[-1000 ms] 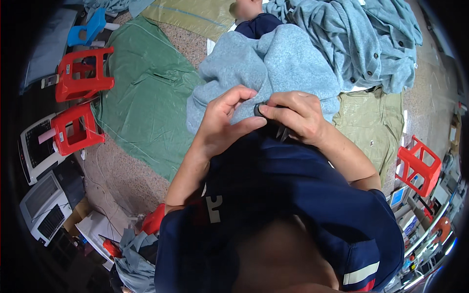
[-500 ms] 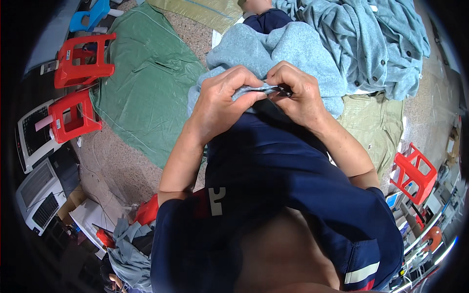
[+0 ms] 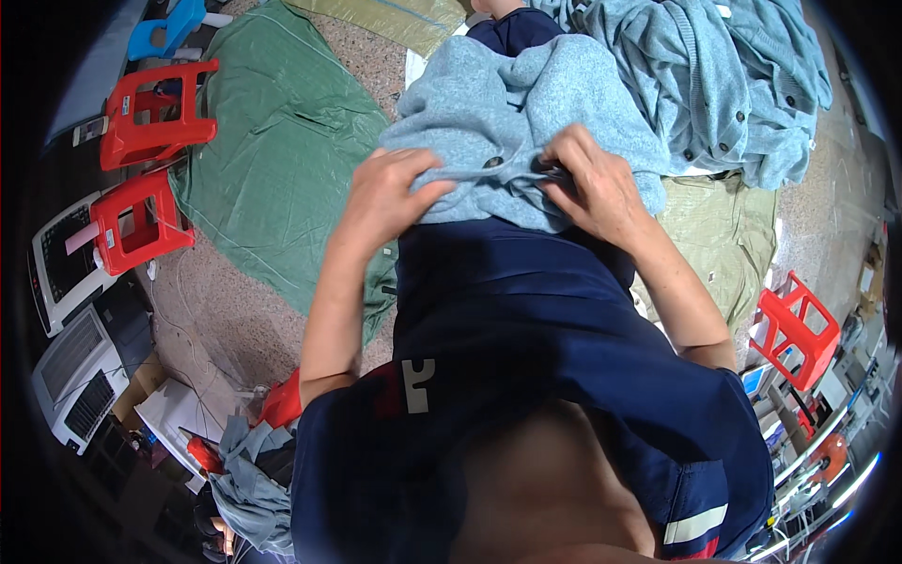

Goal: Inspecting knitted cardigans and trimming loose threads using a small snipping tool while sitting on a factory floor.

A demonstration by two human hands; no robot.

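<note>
A light blue knitted cardigan (image 3: 479,103) lies bunched over my lap, and a dark button (image 3: 493,163) shows on its front edge between my hands. My left hand (image 3: 387,193) grips the knit to the left of that button, thumb and fingers closed on the fabric. On the other side, my right hand (image 3: 601,188) pinches the same edge. Something small and dark shows under its fingertips; whether it is another button or a tool, I cannot tell.
More blue knitwear (image 3: 714,85) with dark buttons is heaped at the upper right. A green sheet (image 3: 282,160) covers the floor on the left beside red stools (image 3: 160,122). Another red stool (image 3: 799,329) stands at right. Grey cloth (image 3: 254,489) lies lower left.
My hands have moved apart, the left one outward and slightly down. The edge they were holding up close together now lies lower and flatter on my lap, with its button exposed.
</note>
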